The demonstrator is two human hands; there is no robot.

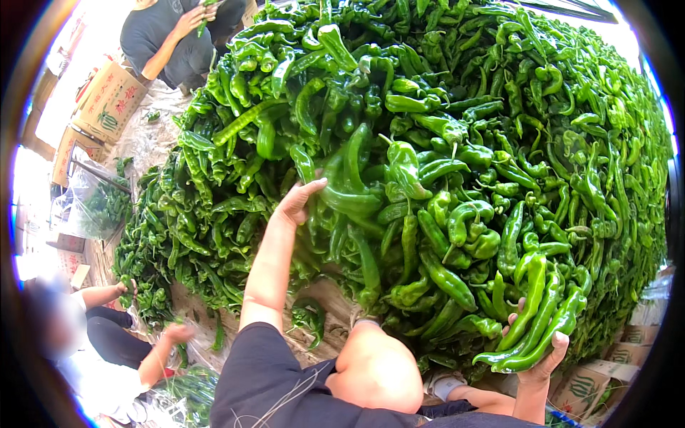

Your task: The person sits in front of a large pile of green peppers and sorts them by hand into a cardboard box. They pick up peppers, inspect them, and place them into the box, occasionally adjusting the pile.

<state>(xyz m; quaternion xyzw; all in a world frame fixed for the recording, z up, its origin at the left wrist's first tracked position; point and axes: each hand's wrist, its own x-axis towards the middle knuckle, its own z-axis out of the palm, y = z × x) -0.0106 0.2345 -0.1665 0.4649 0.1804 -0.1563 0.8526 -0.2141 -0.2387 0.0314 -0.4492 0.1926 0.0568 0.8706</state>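
A huge heap of long green peppers point(406, 176) rises before me. My right hand point(540, 353), at the lower right, holds a bunch of several long green peppers point(535, 310), lying side by side with their tips towards me. My left hand point(302, 198) reaches into the left middle of the heap, thumb stretched out, with a green pepper point(303, 163) at its fingers; part of this hand is hidden. A curved green pepper point(350, 202) lies just right of the thumb. One dark green pepper point(309, 321) rests on the ground sheet below my left forearm.
A person point(171, 43) crouches at the upper left; another person point(96, 348) sits at the lower left, hands near the heap. Cardboard boxes point(109, 101) and a clear plastic bag of peppers point(101, 206) stand at the left. More boxes point(583, 388) are at the lower right.
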